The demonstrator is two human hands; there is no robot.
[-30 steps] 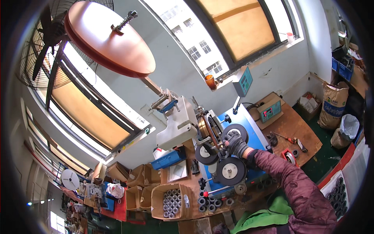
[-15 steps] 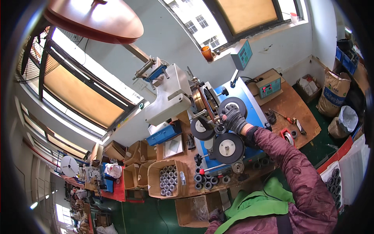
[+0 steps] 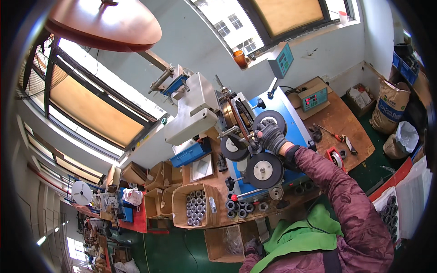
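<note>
My right hand [image 3: 272, 137], in a grey glove, is at the black rollers of a coil winding machine [image 3: 193, 107]. Its fingers are curled in beside the upper roller [image 3: 276, 119], close to the upright copper-coloured winding ring [image 3: 231, 116]. What they grip is hidden. Below the hand is another black roller with a pale hub [image 3: 264, 170], and a third roller [image 3: 233, 149] lies to its left. My left hand [image 3: 251, 246], dark-gloved, hangs low near the table's front, beside an open carton [image 3: 218, 243]; its fingers are not clear.
A cardboard box of grey ring cores [image 3: 182, 207] stands left, with several dark rings [image 3: 241, 209] beside it. A blue bin [image 3: 191, 154] is behind. To the right are a control box [image 3: 314, 101], a screwdriver [image 3: 331, 132] and a red tape dispenser [image 3: 334, 157].
The view has shifted slightly, so the machine appears a little further left. My right hand stays at the rollers, and my left hand remains low by the carton.
</note>
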